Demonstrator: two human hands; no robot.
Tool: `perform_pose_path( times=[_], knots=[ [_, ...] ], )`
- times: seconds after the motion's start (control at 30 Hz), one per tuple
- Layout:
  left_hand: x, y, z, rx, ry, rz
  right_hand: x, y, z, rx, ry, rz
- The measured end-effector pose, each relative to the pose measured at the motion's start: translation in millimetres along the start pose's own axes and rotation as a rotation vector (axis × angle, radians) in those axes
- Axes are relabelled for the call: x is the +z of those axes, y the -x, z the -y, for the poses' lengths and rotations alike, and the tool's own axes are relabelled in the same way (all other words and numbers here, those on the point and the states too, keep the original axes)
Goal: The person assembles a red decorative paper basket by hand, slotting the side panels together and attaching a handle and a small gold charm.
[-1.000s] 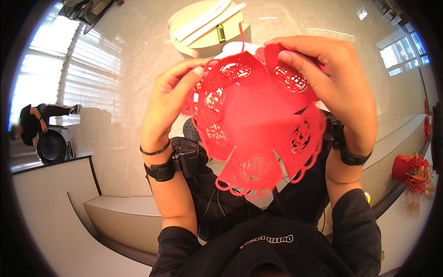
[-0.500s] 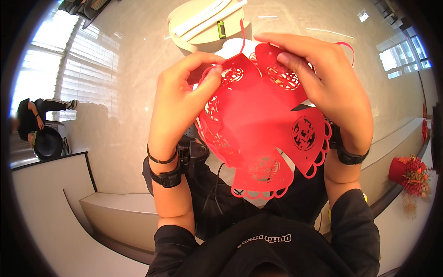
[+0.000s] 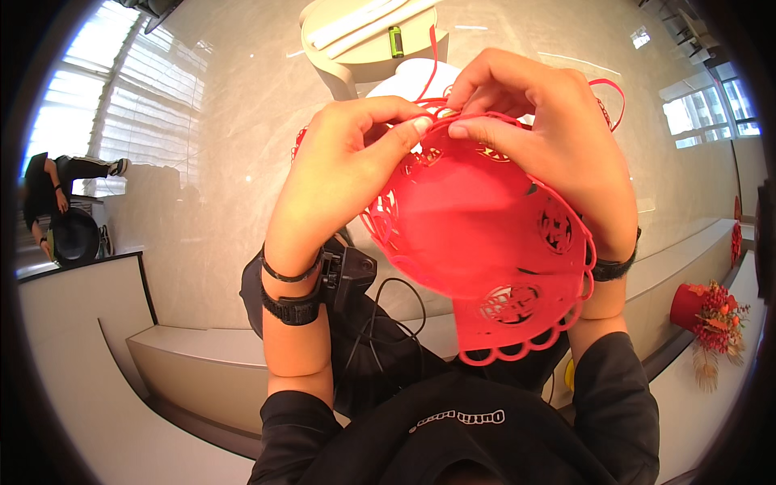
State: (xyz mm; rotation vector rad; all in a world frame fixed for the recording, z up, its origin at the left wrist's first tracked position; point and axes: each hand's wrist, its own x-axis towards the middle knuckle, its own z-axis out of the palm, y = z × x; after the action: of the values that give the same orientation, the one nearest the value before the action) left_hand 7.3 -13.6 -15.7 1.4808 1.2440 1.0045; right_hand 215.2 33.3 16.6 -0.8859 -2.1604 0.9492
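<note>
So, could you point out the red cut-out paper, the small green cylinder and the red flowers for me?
Red cut-out paper point(image 3: 477, 218): head view, on its plain middle.
Small green cylinder point(image 3: 396, 42): head view, halfway along its side.
Red flowers point(image 3: 720, 318): head view, amid the bunch.

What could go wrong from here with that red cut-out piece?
The left hand and right hand pinch the red cut-out piece close together at its far rim; a hard pull there might tear it. Its near scalloped flap is unheld and might bend or crease. A thin red strip loops out beside the right hand and could snag.
</note>
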Motion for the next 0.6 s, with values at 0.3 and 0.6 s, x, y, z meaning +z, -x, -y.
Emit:
perform_pose_path(
  times=[0.3, 0.6],
  knots=[
    [0.8, -1.0, 0.9, -0.046, 0.112, 0.041, 1.7, -1.2, 2.9, -0.005, 0.100, -0.077],
    [4.7, -2.9, 0.7, -0.066, 0.143, 0.020, -0.5, 0.5, 0.8, 0.000, 0.099, -0.064]
  ],
)
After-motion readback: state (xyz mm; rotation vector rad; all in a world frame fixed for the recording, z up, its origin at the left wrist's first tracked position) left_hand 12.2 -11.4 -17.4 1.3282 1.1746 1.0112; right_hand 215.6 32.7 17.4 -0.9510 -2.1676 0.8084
